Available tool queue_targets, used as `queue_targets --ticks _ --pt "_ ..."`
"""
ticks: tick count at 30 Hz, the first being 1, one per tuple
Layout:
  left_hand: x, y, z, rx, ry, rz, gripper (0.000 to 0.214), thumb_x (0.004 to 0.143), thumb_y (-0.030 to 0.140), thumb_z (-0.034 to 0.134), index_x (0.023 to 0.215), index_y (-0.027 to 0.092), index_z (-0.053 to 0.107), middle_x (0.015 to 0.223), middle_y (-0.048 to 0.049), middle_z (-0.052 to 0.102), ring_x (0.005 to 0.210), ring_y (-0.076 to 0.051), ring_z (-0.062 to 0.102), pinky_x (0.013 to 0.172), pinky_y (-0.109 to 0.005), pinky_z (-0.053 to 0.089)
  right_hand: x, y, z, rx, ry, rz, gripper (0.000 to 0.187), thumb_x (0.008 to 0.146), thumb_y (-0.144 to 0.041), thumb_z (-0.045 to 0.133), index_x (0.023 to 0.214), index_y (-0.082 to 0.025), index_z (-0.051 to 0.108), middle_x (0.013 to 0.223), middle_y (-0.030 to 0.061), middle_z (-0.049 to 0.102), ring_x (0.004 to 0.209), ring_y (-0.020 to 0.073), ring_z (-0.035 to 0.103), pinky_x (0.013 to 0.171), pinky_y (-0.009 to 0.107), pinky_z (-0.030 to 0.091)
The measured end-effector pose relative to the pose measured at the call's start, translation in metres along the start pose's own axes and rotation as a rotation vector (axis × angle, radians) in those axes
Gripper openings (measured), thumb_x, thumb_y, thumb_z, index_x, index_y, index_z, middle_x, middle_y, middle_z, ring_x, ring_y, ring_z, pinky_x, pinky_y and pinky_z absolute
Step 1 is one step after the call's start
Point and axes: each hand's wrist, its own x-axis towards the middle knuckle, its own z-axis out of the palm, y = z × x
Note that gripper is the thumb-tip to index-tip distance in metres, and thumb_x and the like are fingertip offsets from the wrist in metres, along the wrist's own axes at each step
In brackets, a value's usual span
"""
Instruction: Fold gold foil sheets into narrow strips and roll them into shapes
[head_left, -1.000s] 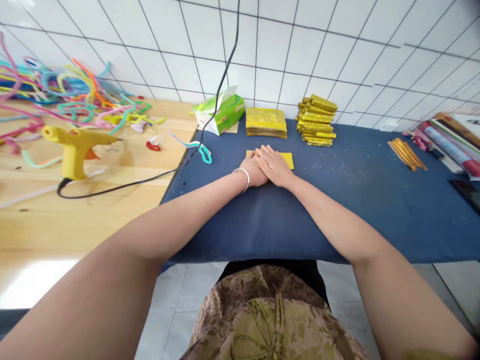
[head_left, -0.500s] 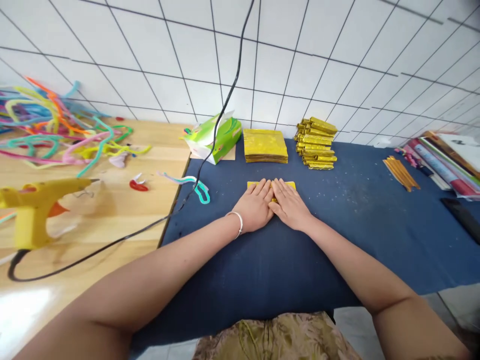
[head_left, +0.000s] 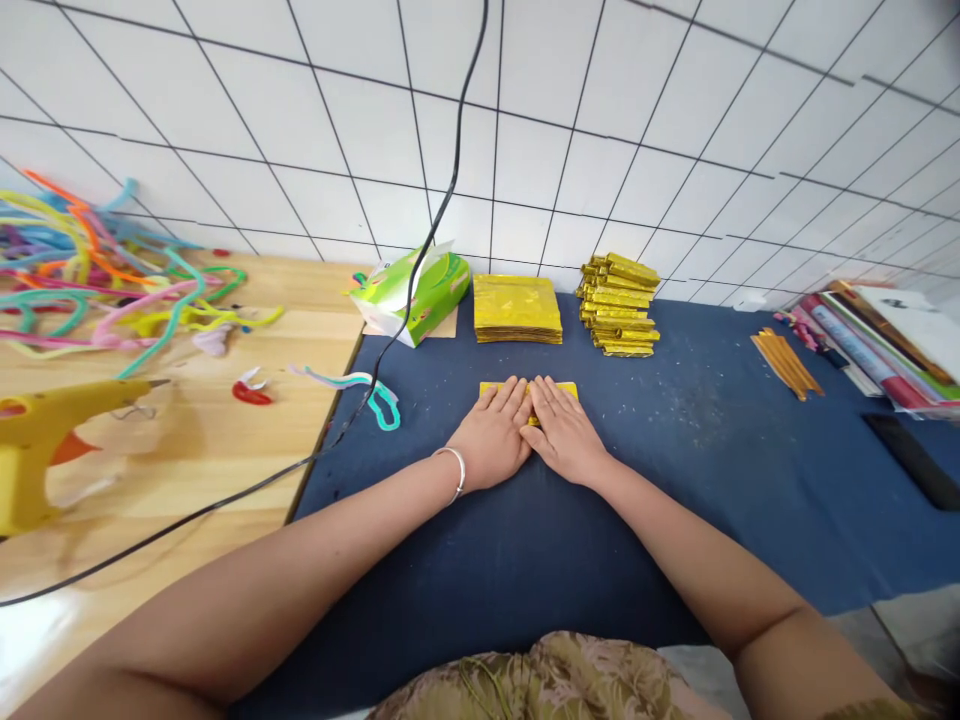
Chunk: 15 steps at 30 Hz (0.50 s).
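Observation:
My left hand (head_left: 495, 432) lies flat with its fingers stretched out, palm down on a gold paper sheet (head_left: 571, 388). Beside it, my right hand (head_left: 564, 430) presses flat on the same sheet, fingers extended and angled toward the left hand. Most of the sheet is hidden under both hands; only its far edge, its corners and a small patch between the hands show. Behind the hands stands a neat stack of gold paper (head_left: 517, 308). To the right of that stack is a pile of rolled gold paper tubes (head_left: 619, 305).
A green tissue box (head_left: 420, 293) stands back left. A black cord (head_left: 431, 235) hangs across the view to the left. Pipe cleaners (head_left: 112, 300) and a yellow glue gun (head_left: 52, 435) lie on the wooden table. At right are brown strips (head_left: 787, 363), books (head_left: 885, 340) and a dark phone-like slab (head_left: 915, 460).
The camera view has shifted, so everything sits slightly lower and further left. Both hands remain flat on the gold paper sheet, with hardly any movement against it.

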Motion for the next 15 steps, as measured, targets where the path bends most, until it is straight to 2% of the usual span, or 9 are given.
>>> queue_targets --ticks 5,15 --pt "0.000 0.000 0.001 0.016 -0.010 0.022 0.061 0.094 0.038 0.024 0.147 0.009 0.023 0.154 -0.0121 0.022 0.144 -0.027 0.014 0.116 -0.044 0.014 -0.002 0.002 0.002 -0.002 0.016 0.003 0.074 0.093 -0.059 0.014 0.148 -0.010 0.020 0.155 0.0106 0.020 0.145 0.0213 0.011 0.118 0.040 0.011" --pt "0.002 0.007 0.000 0.068 -0.019 -0.043 0.056 0.095 0.035 0.025 0.148 0.015 0.024 0.154 -0.0089 0.025 0.144 -0.022 0.018 0.116 -0.040 0.018 -0.009 0.011 0.004 -0.026 0.047 -0.043 0.078 0.092 -0.060 0.011 0.147 -0.005 0.022 0.155 0.0152 0.019 0.145 0.0241 0.009 0.117 0.042 0.010"
